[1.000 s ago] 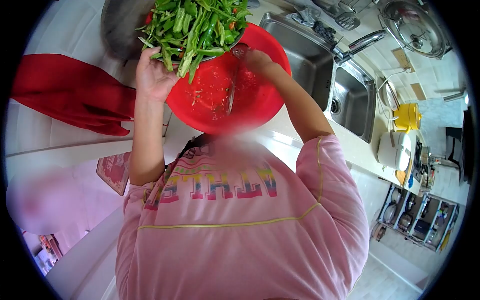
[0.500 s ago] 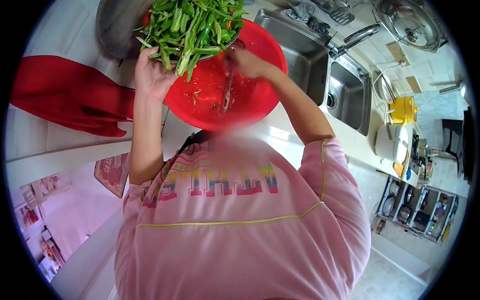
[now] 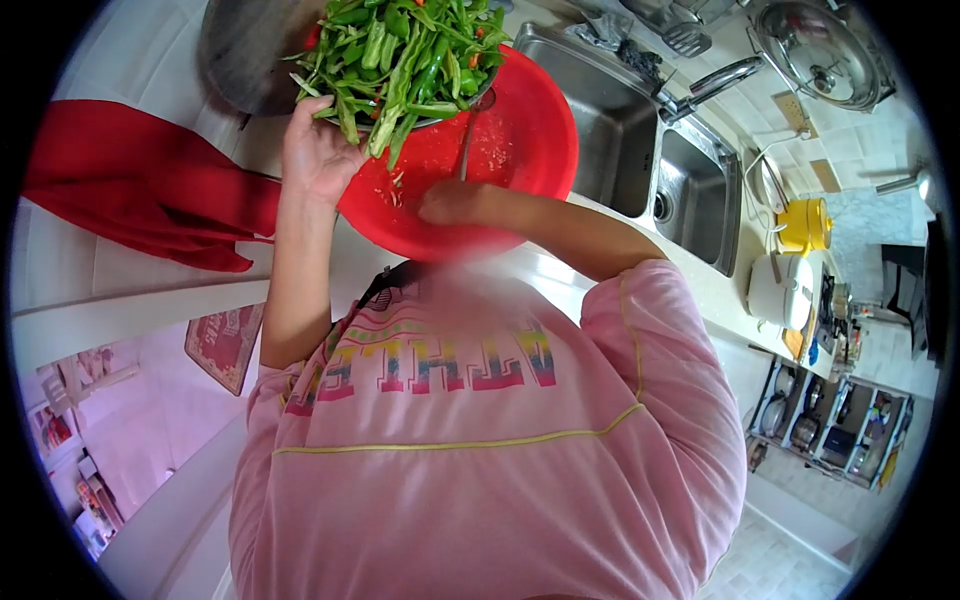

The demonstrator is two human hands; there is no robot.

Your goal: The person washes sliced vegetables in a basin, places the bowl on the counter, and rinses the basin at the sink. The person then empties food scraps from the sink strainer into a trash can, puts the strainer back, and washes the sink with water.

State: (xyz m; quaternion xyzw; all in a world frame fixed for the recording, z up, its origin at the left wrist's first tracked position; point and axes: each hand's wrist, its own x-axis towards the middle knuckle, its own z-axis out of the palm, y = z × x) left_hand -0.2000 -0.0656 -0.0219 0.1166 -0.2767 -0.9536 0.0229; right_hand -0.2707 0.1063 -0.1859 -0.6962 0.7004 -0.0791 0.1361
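Right hand (image 3: 453,203) has shifted to near side of red basin (image 3: 548,130), likely working there now, can't tell finger grip; left hand (image 3: 322,168) half-open, fingers at near rim of bowl heaped with green peppers (image 3: 400,60), far left

wall (image 3: 852,140): pale tiles | floor (image 3: 775,540): light | furniture: open rack (image 3: 827,424) | light: pink-violet tint, lower left

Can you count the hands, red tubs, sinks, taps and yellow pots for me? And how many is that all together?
Hands: 2 (left hand, right hand)
Red tub: 1
Sinks: 2 (big sink, small sink)
Tap: 1
Yellow pot: 1
Total: 7
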